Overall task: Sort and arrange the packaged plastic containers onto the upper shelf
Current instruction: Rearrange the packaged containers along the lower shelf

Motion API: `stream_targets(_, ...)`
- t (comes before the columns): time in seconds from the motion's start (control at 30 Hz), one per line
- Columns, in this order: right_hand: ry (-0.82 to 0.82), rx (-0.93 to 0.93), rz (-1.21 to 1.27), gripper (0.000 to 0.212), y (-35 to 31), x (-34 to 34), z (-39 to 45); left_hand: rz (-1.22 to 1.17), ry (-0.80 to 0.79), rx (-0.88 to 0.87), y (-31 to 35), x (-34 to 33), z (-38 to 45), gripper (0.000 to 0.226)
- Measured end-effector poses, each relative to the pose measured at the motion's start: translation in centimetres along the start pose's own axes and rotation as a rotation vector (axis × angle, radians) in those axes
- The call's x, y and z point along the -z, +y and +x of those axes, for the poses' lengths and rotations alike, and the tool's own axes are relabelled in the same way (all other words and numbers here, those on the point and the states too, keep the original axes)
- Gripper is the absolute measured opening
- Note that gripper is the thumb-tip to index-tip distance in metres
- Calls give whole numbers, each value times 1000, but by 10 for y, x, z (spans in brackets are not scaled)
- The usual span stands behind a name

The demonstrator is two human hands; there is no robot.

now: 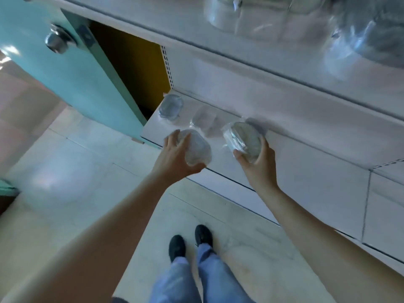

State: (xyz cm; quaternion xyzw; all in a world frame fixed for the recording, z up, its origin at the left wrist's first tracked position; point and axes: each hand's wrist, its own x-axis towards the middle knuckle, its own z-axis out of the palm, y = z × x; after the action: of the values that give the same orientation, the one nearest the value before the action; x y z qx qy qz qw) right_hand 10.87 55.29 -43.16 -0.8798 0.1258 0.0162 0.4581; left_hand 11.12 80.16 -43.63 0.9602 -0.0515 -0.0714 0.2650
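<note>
My left hand (175, 155) grips a clear wrapped plastic container (196, 147) above the front edge of the low white shelf (295, 149). My right hand (258, 159) holds a second wrapped container (242, 137), tilted on its side, just to the right. Two more wrapped containers lie on the low shelf behind them: one at the far left (171, 106), one in the middle (204, 120). The upper shelf (240, 38) runs across the top and carries large blurred wrapped packs (367, 33).
A teal door (72, 68) with a metal knob (56, 39) stands open left of the shelving, with a dark yellow gap behind it. Pale tiled floor (87, 171) lies below, where my shoes and jeans show.
</note>
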Motion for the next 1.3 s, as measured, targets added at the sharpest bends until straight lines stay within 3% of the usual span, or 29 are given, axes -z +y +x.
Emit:
stream_targets(0.23, 110, -81, 26, 83, 34, -53, 11, 139, -34, -218, -46, -38, 117, 114)
stream_targets(0.47, 190, -126, 55, 89, 50, -78, -2, 316, -160, -495, -75, -39, 189, 115)
stream_targets(0.8, 324, -108, 74, 89, 33, -106, 4, 415, -225, -543, -109, -37, 206, 93)
stream_targets(0.97, 516, -175, -6, 92, 53, -66, 17, 403, -187, -454, -73, -48, 195, 93)
stream_targets(1.1, 625, -283, -172, 91, 101, -21, 33, 192, -43, -588, -19, -78, 159, 75)
stream_targets(1.2, 607, -370, -232, 91, 140, -5, 37, 215, -144, -679, 22, -117, 127, 70)
stream_targets(1.3, 560, -417, -272, 87, 179, 2, 41, 267, -240, -623, 41, -154, 109, 70)
